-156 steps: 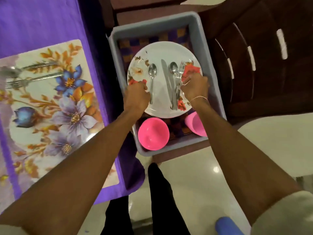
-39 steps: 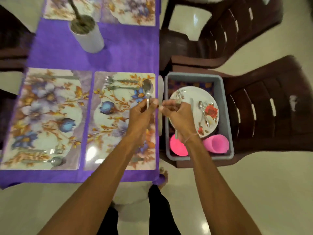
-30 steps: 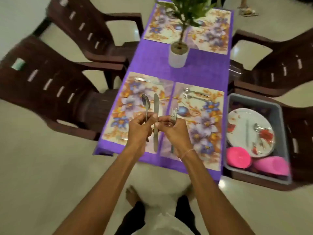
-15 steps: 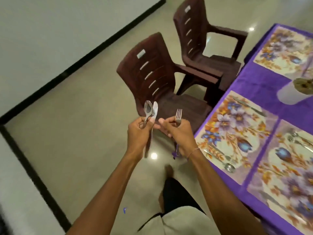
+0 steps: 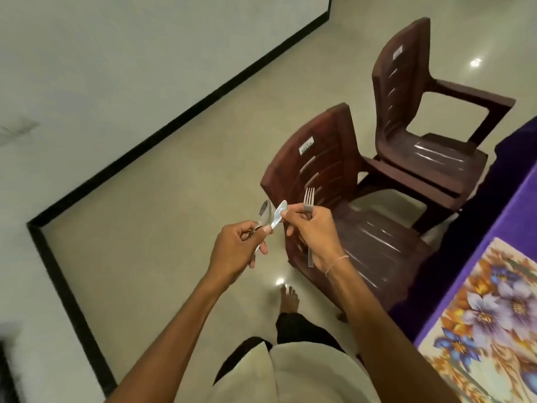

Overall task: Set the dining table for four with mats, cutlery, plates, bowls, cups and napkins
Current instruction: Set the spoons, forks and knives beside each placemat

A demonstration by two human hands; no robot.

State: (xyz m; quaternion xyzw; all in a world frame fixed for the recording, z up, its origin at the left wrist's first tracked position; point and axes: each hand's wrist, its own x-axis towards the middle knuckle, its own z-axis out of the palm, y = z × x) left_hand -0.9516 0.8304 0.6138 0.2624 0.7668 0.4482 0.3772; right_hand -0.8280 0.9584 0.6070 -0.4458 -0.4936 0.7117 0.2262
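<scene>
Gripped together in left hand (image 5: 235, 253) are spoon (image 5: 265, 213) and knife (image 5: 279, 217), handles hidden in curled fingers, heads pointing up. Fork (image 5: 309, 200) is clasped in right hand (image 5: 315, 238), tines up — knife tip is also touched by its fingertips. All cutlery is carried over floor, beside brown chair (image 5: 348, 216). Table (image 5: 520, 199) with floral mat (image 5: 479, 315) lies to right — right hand is nearer, so fork is probably laid first.
</scene>
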